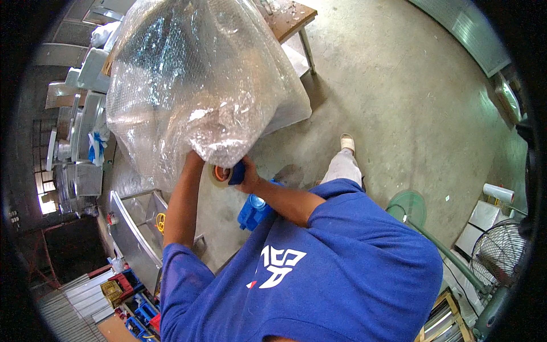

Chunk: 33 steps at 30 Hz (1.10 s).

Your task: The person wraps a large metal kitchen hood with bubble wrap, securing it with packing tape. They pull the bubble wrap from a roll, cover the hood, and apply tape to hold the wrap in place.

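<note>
Up at 11 o'clock, huge bubble-wrapped bundle (pixel 199 74) — right hand (pixel 248 176) clamped round tape roll (pixel 221 172) w/ blue dispenser, left hand hidden under wrap, can't tell.

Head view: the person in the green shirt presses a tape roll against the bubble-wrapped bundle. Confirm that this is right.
Not quite: the head view shows a blue shirt, not green. The rest holds: the right hand presses the tape roll against the bubble-wrapped bundle.
</note>
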Each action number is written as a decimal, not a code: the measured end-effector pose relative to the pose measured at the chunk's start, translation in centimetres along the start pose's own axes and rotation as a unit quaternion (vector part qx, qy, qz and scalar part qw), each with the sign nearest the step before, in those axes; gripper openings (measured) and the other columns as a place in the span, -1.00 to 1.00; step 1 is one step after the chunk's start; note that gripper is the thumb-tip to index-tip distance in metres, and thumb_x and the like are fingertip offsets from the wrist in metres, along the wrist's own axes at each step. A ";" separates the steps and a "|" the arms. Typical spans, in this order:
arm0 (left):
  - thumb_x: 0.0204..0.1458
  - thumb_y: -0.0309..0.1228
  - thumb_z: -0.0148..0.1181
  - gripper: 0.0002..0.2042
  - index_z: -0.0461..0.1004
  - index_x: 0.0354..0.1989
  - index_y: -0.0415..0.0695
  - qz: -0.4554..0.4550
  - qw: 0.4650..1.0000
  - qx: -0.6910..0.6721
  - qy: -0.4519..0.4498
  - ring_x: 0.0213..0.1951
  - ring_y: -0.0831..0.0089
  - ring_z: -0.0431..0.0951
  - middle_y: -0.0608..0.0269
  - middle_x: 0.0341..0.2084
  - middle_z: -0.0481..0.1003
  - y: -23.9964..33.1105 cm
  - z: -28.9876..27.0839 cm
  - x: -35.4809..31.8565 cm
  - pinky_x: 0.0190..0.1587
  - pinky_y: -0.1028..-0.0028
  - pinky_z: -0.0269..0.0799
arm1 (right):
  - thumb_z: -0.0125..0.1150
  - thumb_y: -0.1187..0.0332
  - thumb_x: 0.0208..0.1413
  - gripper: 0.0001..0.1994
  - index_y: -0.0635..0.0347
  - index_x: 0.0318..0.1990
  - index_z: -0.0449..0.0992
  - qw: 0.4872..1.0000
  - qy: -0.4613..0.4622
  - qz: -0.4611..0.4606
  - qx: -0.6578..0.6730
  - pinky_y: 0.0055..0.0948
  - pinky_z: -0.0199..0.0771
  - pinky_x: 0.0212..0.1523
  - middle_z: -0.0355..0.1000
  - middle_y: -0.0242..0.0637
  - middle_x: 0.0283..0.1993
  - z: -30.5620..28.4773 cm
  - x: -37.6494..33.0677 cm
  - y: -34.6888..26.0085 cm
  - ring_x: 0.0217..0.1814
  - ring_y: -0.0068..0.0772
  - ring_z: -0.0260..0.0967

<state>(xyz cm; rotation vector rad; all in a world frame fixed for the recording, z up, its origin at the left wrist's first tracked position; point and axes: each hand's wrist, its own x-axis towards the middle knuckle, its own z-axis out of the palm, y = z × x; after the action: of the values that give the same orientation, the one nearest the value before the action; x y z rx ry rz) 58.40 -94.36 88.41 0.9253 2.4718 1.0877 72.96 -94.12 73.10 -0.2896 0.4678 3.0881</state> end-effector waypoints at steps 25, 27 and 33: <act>0.07 -0.21 0.04 -0.73 0.55 -0.14 0.00 -0.015 1.000 -0.012 -0.017 -0.19 0.07 0.53 0.16 -0.21 0.56 1.6 -0.8 3.0 -0.15 0.01 0.45 | 0.20 -0.10 0.15 -0.62 0.03 -0.23 0.58 0.853 0.122 0.304 -0.406 -0.52 0.50 -0.55 0.52 -0.43 -0.42 6.0 -2.0 -11.9 -0.57 -0.54 0.42; 0.07 -0.21 0.03 -0.73 0.55 -0.14 0.00 -0.012 1.000 -0.009 -0.020 -0.19 0.07 0.53 0.16 -0.21 0.56 1.7 -0.9 3.4 -0.15 0.01 0.45 | 0.22 -0.10 0.13 -0.63 0.01 -0.26 0.59 0.817 0.041 0.278 -0.503 -0.54 0.46 -0.55 0.51 -0.46 -0.43 5.4 -0.6 -14.0 -0.56 -0.56 0.40; 0.07 -0.20 0.03 -0.72 0.55 -0.13 0.00 -0.023 1.000 -0.012 -0.015 -0.18 0.07 0.53 0.16 -0.20 0.56 0.6 -1.3 3.0 -0.15 0.01 0.45 | 0.26 -0.10 0.09 -0.63 0.01 -0.33 0.59 0.693 0.032 0.321 -0.645 -0.45 0.44 -0.54 0.52 -0.47 -0.42 8.4 0.3 -13.8 -0.53 -0.53 0.40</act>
<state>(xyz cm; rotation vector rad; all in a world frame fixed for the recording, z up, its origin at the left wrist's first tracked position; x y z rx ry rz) 55.77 -92.81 89.66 0.8665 2.4392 1.0779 71.60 -78.46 76.85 -0.2100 -2.1254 3.2852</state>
